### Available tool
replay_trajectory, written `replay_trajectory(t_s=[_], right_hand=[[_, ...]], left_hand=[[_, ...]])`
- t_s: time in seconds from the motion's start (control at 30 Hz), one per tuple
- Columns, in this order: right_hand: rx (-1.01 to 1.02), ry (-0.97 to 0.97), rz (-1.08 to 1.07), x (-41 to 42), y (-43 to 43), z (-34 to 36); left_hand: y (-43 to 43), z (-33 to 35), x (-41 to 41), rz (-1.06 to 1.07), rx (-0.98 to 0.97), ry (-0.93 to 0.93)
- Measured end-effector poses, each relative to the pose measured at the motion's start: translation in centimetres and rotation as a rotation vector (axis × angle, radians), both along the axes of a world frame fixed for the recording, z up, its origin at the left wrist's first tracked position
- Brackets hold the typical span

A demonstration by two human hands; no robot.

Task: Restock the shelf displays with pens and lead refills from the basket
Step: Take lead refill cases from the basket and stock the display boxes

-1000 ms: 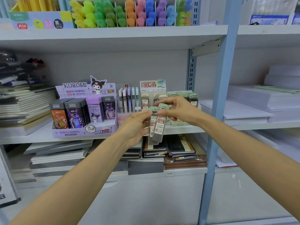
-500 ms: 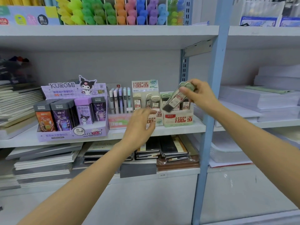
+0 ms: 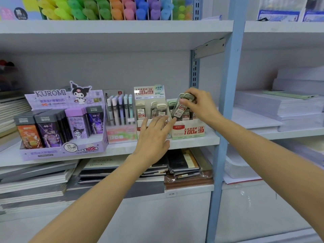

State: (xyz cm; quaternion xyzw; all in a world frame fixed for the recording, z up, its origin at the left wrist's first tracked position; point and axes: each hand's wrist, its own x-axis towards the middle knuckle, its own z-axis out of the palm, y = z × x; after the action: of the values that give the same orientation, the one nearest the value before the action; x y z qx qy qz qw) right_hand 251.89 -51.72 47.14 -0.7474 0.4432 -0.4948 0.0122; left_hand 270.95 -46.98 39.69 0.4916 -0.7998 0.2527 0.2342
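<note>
Since half a second ago the right hand (image 3: pixel 198 104) has tipped the lead refill cases (image 3: pixel 180 107) from a slant to nearly upright, and their lower ends now dip among the cases in the 0.7 box (image 3: pixel 189 131). The left hand (image 3: pixel 154 135) has straightened its fingers.

At the far left of the middle shelf (image 3: pixel 192 143) stands a purple Kuromi display box (image 3: pixel 64 149), filled with upright dark and lilac lead cases. Just beside it on the right is a pen display (image 3: pixel 121 111), with pastel pens standing in a row. Next comes the 0.5 box (image 3: pixel 150 92), which holds a few cream-capped refills with gaps between them.

The left hand hovers in front of this box, palm away from the camera, fingers spread and straight, holding nothing. Its fingertips reach the seam between the 0.5 box and the 0.7 box.

Above the 0.7 box the right hand pinches the lead refill cases by their green caps, thumb below and fingers curled over the top. The cases lean slightly to the left.

Right of the boxes rises a blue upright post (image 3: pixel 226 120). Beyond it, white paper stacks (image 3: pixel 289 106) lie on the next shelf. Notebooks (image 3: pixel 184 165) are piled below the middle shelf, and coloured highlighters (image 3: pixel 114 9) line the shelf above.
</note>
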Motion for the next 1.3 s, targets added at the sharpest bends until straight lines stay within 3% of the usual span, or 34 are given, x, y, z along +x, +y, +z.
replay_trajectory(t_s=[0.2, 0.57, 0.73, 0.83, 1.0, 1.3], right_hand=[[0.118, 0.214, -0.021, 1.2, -0.9, 0.6], [-0.089, 0.214, -0.054, 1.0, 0.2, -1.8], [-0.277, 0.136, 0.104, 1.9, 4.2, -5.3], [-0.096, 0.148, 0.291, 3.7, 6.9, -10.5], [0.362, 0.406, 0.459, 6.6, 8.4, -21.8], [1.117, 0.517, 0.42, 7.9, 10.9, -45.3]], left_hand=[[-0.1, -0.5, 0.1, -0.016, -0.018, 0.006], [0.2, -0.3, 0.4, -0.066, 0.051, 0.008], [3.2, -3.1, 2.1, -0.256, -0.054, 0.173], [5.2, -8.6, 3.6, -0.24, -0.025, 0.251], [8.9, -20.6, 6.6, -0.146, 0.345, 0.28], [15.0, -39.8, 12.3, 0.186, 0.871, 0.335]])
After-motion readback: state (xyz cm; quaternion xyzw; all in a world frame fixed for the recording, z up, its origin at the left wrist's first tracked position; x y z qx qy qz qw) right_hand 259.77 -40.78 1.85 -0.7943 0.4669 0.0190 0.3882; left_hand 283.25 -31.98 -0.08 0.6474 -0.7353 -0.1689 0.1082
